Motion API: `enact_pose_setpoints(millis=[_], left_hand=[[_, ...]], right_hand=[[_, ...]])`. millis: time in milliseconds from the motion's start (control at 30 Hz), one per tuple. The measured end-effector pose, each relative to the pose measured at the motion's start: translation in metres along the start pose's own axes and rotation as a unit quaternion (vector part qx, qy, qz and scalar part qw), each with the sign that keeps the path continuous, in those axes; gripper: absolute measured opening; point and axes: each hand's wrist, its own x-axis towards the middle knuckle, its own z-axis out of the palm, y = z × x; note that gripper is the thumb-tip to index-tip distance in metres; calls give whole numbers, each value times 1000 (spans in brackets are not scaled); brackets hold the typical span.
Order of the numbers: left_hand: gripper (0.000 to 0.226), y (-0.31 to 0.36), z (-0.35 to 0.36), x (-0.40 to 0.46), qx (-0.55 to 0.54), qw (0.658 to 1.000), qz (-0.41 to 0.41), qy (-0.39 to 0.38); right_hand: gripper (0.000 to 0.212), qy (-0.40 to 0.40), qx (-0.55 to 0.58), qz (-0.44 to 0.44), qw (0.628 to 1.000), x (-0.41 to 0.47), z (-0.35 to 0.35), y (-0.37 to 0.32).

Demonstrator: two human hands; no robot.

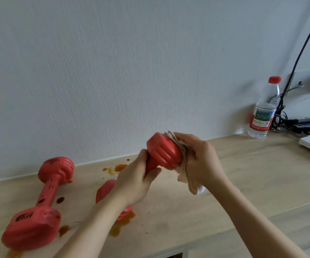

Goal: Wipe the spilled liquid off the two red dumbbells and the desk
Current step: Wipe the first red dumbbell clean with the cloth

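The left hand grips the handle of a red plastic dumbbell, lifted above the pale wooden desk. The right hand holds a crumpled white cloth against its end. Probably next: the second red dumbbell and brown puddles.

Desk right of centre: open surface, free passage. Obstructions: dumbbell lying at left, w/ brown spill patches nearby; bottle, cables at far right rear.
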Motion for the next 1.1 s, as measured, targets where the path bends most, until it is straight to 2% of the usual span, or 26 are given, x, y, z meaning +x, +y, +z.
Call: enact_pose_setpoints(millis=[67,133,233,433,600,767,867,1000,1100], left_hand=[[25,-2,-1,1,6,1000,-4,-2],[27,-5,-4,3,8,1000,-10,-4],[26,-9,-2,1,47,999,4,-3],[19,-9,8,-7,105,993,47,11],[12,-5,12,-13,128,990,61,-23],[27,-2,17,-17,146,984,84,-62],[28,-3,17,-16,158,982,86,-65],[10,-8,11,-9,153,986,52,-51],[10,-11,12,-8,147,987,47,-52]], right_hand=[[52,11,9,-16,1000,-4,1,0],[42,34,5,-86,996,-10,1,-4],[38,26,-44,-167,985,-19,1,-5],[38,-66,18,-60,996,-9,-6,-2],[55,-138,24,30,990,2,-12,14],[60,-179,2,80,981,3,-12,29],[60,-159,-37,69,984,-6,-16,24],[41,-87,-80,-17,993,-28,-23,1],[34,-93,-64,-56,992,-34,-15,-1]])
